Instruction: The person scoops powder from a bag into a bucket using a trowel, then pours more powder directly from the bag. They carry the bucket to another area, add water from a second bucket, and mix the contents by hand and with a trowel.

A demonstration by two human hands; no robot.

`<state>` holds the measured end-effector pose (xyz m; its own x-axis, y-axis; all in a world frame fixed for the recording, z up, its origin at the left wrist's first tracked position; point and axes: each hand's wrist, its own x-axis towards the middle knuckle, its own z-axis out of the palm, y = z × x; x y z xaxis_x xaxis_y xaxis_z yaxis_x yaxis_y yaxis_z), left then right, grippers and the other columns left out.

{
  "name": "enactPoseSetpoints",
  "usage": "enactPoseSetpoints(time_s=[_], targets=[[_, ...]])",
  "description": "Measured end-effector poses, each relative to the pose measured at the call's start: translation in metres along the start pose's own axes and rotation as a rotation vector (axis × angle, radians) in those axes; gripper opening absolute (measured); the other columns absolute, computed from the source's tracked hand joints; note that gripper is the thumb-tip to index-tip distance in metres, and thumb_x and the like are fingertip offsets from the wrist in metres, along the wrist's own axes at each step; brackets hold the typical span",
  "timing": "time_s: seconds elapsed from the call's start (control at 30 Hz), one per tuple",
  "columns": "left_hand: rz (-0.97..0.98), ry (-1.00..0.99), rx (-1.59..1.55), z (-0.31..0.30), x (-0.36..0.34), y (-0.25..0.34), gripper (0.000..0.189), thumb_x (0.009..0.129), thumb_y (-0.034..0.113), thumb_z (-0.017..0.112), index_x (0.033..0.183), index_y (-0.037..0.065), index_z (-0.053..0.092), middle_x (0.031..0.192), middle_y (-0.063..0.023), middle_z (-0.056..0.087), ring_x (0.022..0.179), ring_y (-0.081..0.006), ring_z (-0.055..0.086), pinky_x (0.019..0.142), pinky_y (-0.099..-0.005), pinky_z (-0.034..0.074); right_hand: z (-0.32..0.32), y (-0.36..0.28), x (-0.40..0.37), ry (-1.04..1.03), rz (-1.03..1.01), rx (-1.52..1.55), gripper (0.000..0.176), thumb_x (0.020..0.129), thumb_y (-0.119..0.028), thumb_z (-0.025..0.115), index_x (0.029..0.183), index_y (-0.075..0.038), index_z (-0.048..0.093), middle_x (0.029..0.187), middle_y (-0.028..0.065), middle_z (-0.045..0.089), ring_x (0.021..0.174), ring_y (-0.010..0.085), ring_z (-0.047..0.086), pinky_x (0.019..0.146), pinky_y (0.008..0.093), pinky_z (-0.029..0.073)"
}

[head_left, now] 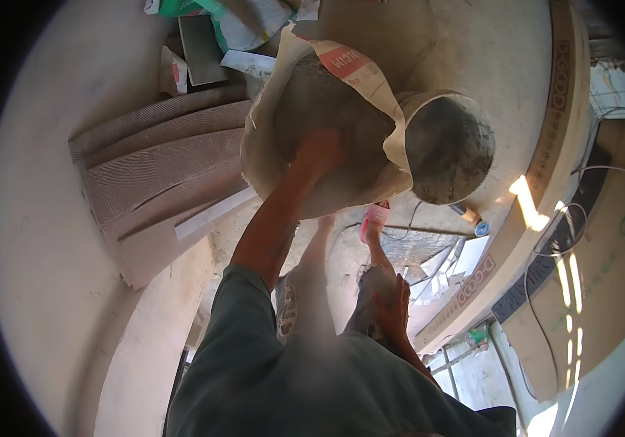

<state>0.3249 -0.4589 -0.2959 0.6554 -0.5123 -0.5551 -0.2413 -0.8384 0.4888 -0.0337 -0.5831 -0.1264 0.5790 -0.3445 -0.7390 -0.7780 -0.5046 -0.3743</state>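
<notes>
A large paper cement bag [392,138] stands with its torn top wide apart, a red printed band on its flap. Grey powder [305,102] lies inside it. My left hand [322,151] reaches down into the bag at the powder; it is blurred, and its fingers cannot be made out. Right beside the bag is a round bucket [489,138], its inner wall coated with grey residue. My right hand [392,306] rests on my right leg near the knee, fingers stretched out, holding nothing.
Brown ridged-backed tiles [167,167] lean in a stack on the left. Long cardboard boxes [564,73] stand along the right. Several bags [250,22] lie at the top. A blue-ended tube [481,228] lies below the bucket, and a thin cable [527,284] loops over the boxes.
</notes>
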Motion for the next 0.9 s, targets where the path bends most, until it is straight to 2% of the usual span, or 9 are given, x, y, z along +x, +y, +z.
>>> enactPoseSetpoints(time_s=[0.17,0.27,0.33,0.43,0.53,0.63,0.73,0.8,0.9], targets=[[-0.032,-0.027,-0.177,0.002,-0.005,-0.005,0.045,0.094,0.037,0.045,0.092,-0.002,0.069,0.090,-0.0273,0.065,0.085,-0.0421,0.065,0.081,-0.0509,0.050,-0.007,-0.018,0.010,-0.050,-0.063,-0.073,0.080,0.080,-0.035,0.070,0.143,-0.006,0.028,0.134,0.0295,0.035,0.123,0.0471,0.036,0.102,0.0528,0.035],[-0.005,-0.011,-0.290,-0.002,-0.018,-0.007,0.043,0.094,0.036,0.047,0.093,-0.001,0.068,0.089,-0.0286,0.064,0.085,-0.0422,0.064,0.080,-0.0504,0.050,-0.005,-0.027,0.010,-0.078,-0.041,-0.383,0.079,0.078,-0.039,0.070,0.141,-0.010,0.032,0.135,0.0292,0.035,0.123,0.0499,0.036,0.098,0.0571,0.037],[0.009,-0.027,-0.419,-0.024,-0.034,0.007,0.043,0.094,0.037,0.049,0.093,-0.001,0.068,0.087,-0.0289,0.064,0.085,-0.0418,0.064,0.079,-0.0497,0.050,-0.008,-0.033,0.009,-0.118,0.001,-0.407,0.077,0.077,-0.040,0.070,0.139,-0.012,0.033,0.135,0.0289,0.034,0.123,0.0512,0.035,0.094,0.0598,0.039],[-0.038,0.031,-0.554,-0.015,-0.052,0.000,0.041,0.093,0.038,0.051,0.094,0.001,0.068,0.085,-0.0270,0.064,0.085,-0.0415,0.064,0.076,-0.0494,0.050,0.002,-0.006,0.009,-0.178,0.067,-0.450,0.072,0.077,-0.040,0.069,0.136,-0.014,0.037,0.136,0.0284,0.034,0.124,0.0517,0.035,0.090,0.0626,0.042],[-0.104,0.058,-0.484,-0.045,-0.080,0.010,0.040,0.093,0.039,0.052,0.093,0.002,0.068,0.083,-0.0236,0.065,0.082,-0.0404,0.065,0.074,-0.0487,0.050,0.005,0.001,0.011,-0.240,0.102,-0.443,0.068,0.077,-0.038,0.068,0.133,-0.013,0.039,0.136,0.0286,0.033,0.124,0.0518,0.035,0.089,0.0642,0.042],[-0.099,0.211,-0.540,-0.043,-0.102,0.002,0.034,0.093,0.032,0.050,0.091,0.002,0.066,0.068,-0.0189,0.062,0.064,-0.0332,0.063,0.065,-0.0429,0.048,0.000,0.008,0.010,-0.263,0.101,-0.427,0.066,0.078,-0.037,0.068,0.132,-0.013,0.039,0.136,0.0291,0.034,0.123,0.0520,0.036,0.088,0.0652,0.042],[0.159,0.440,-0.396,-0.064,-0.133,0.001,0.032,0.093,0.029,0.049,0.086,0.001,0.064,0.059,-0.0122,0.056,0.054,-0.0224,0.057,0.056,-0.0371,0.046,-0.001,0.038,0.008,-0.221,0.057,-0.412,0.065,0.078,-0.037,0.067,0.131,-0.011,0.040,0.134,0.0299,0.035,0.121,0.0520,0.037,0.088,0.0649,0.042],[-0.231,0.266,-0.523,-0.074,-0.151,0.005,0.034,0.093,0.032,0.052,0.083,0.003,0.065,0.069,-0.0154,0.064,0.065,-0.0303,0.062,0.061,-0.0390,0.048,-0.010,0.046,0.004,-0.201,0.052,-0.362,0.065,0.078,-0.037,0.067,0.131,-0.009,0.042,0.132,0.0308,0.036,0.120,0.0522,0.038,0.089,0.0633,0.043],[-0.270,0.274,-0.555,-0.101,-0.177,0.032,0.035,0.093,0.030,0.049,0.078,0.001,0.062,0.059,-0.0121,0.058,0.052,-0.0219,0.055,0.053,-0.0344,0.044,-0.019,0.061,0.003,-0.165,0.047,-0.307,0.066,0.078,-0.037,0.068,0.132,-0.008,0.042,0.129,0.0308,0.039,0.118,0.0530,0.040,0.090,0.0612,0.043]])
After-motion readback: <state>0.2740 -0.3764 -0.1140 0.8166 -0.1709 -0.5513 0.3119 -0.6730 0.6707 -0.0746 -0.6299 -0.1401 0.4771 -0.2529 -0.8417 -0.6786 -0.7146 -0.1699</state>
